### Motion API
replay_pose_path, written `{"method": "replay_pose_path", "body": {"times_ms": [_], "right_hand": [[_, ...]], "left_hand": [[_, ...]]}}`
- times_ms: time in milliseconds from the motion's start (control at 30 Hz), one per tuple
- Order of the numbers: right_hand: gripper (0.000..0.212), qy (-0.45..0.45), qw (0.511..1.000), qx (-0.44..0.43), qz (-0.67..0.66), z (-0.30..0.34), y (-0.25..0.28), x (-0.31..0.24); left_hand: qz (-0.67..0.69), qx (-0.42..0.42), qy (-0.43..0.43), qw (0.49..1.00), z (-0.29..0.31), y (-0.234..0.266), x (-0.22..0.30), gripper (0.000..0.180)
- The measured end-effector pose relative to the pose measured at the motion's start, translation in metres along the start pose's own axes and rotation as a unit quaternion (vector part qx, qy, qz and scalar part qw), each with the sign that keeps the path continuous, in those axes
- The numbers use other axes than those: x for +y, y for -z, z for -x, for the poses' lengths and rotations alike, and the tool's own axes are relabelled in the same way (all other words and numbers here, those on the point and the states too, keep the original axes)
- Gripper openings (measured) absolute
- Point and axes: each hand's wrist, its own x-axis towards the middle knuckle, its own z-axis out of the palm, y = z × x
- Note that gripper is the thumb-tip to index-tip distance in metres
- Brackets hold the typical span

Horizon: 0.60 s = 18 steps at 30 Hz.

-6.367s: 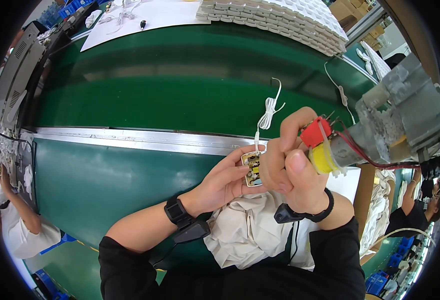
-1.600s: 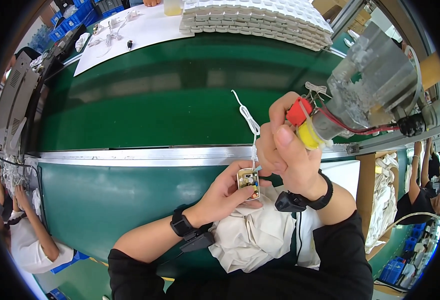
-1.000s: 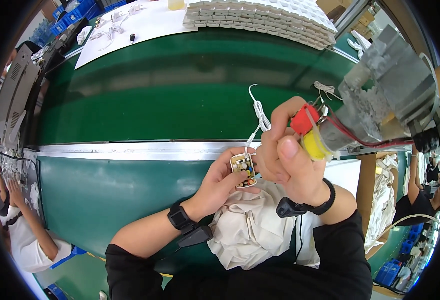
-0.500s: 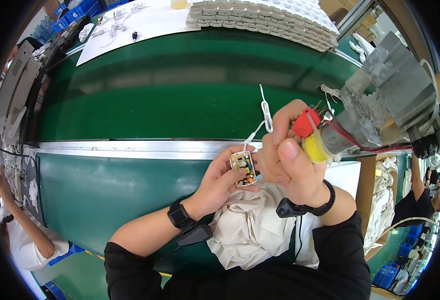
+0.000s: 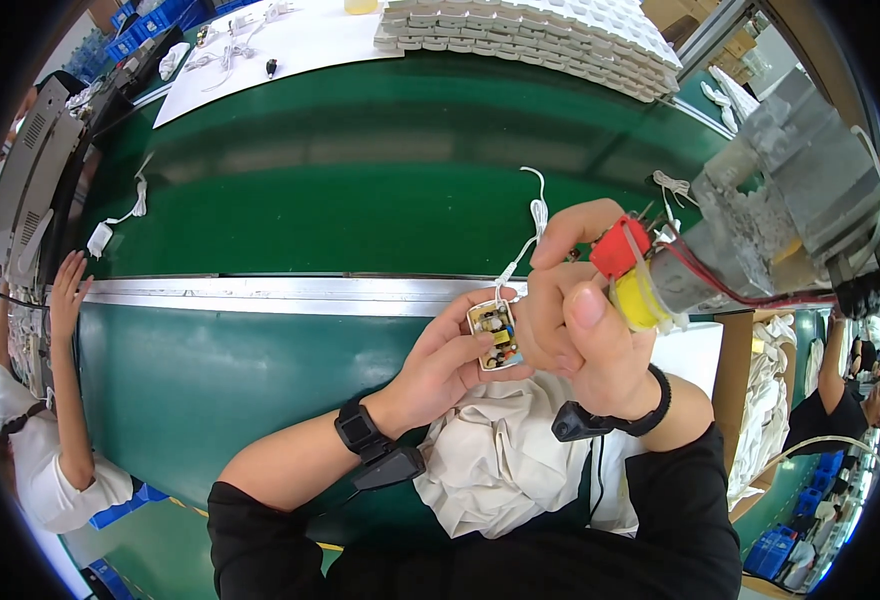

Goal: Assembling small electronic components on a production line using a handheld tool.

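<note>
My left hand (image 5: 450,350) is closed around a small white adapter housing with an exposed circuit board (image 5: 493,337), its thumb pressing on the components. A bundled white cable (image 5: 537,225) runs from the housing onto the green surface beyond. Close to the housing, my right hand (image 5: 585,320) is closed, its fingers curled and thumb bent. What lies inside its grip is hidden. Beside that thumb and index finger is the red-and-yellow end (image 5: 628,265) of a bulky grey device (image 5: 780,190) with red wires; whether the hand touches it I cannot tell.
Crumpled off-white cloth (image 5: 500,450) lies below my hands. A metal rail (image 5: 260,294) crosses between the green surfaces. White stacked trays (image 5: 530,50) stand at the back; a carton (image 5: 735,400) is at right. At left, a co-worker's hand (image 5: 68,290) is near a white adapter (image 5: 101,239).
The co-worker's arm at left has reached toward the far green surface, where a white adapter with a cable now lies. My hands keep nearly the same pose; the housing is tilted slightly differently.
</note>
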Motion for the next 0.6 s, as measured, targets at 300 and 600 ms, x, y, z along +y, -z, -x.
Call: {"method": "replay_pose_path", "body": {"times_ms": [300, 600], "right_hand": [[0.039, -0.015, 1.0, 0.003, 0.011, 0.007, -0.001, -0.001], [0.041, -0.024, 0.999, 0.013, 0.02, 0.007, -0.003, -0.002]], "left_hand": [[0.057, -0.062, 0.025, 0.996, 0.001, 0.003, -0.001, 0.048], [0.06, -0.07, 0.03, 0.995, 0.002, -0.001, -0.001, 0.048]]}}
